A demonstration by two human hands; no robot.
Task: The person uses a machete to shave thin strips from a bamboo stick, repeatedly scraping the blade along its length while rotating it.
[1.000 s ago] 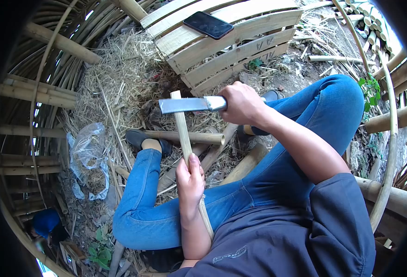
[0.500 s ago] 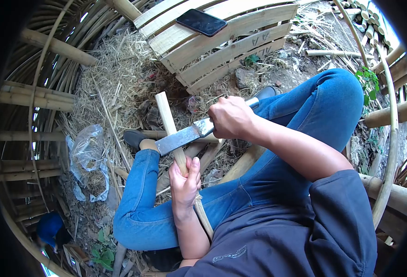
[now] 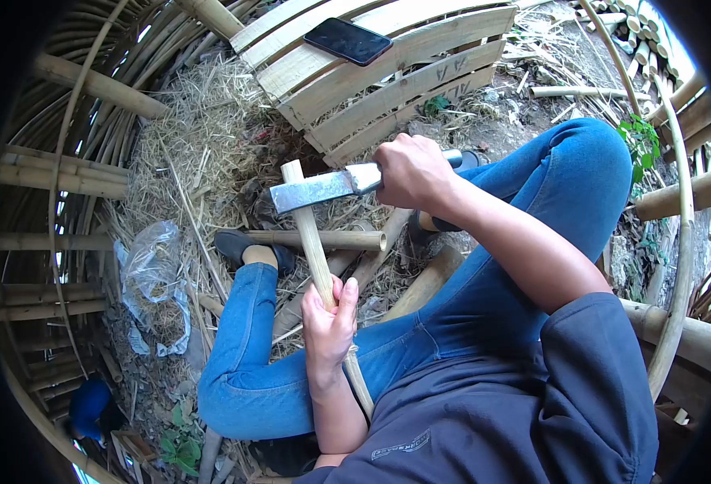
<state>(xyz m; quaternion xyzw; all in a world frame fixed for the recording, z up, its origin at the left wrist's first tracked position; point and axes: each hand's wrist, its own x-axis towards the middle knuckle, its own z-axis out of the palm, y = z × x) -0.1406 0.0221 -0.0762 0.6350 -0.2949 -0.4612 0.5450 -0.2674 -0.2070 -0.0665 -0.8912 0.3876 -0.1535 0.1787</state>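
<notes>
Knife [image 3: 315, 192] in R hand [image 3: 416, 169], just above mid-frame, grip closed round the handle, whose end pokes out to the right; broad metal blade points left & crosses in front of pale stick [image 3: 313, 246] nr its top end, can't tell if touching. L hand [image 3: 329, 324], just below mid-frame & a bit left, has its grip wrapped round same stick, thumb up beside it; stick runs on down past the wrist to the dark shirt [image 3: 493, 427]. Upper centre: slatted wooden crate [image 3: 444, 42] w/ dark phone [image 3: 347, 40] lying on top. Left side of frame: clear plastic bag [image 3: 147, 260] on straw-strewn ground [image 3: 202, 121]. Behind stick lies a bamboo tube [image 3: 347, 239], nr dark shoe [image 3: 228, 244]. Lower left: another person [image 3: 89, 403] in blue, small
</notes>
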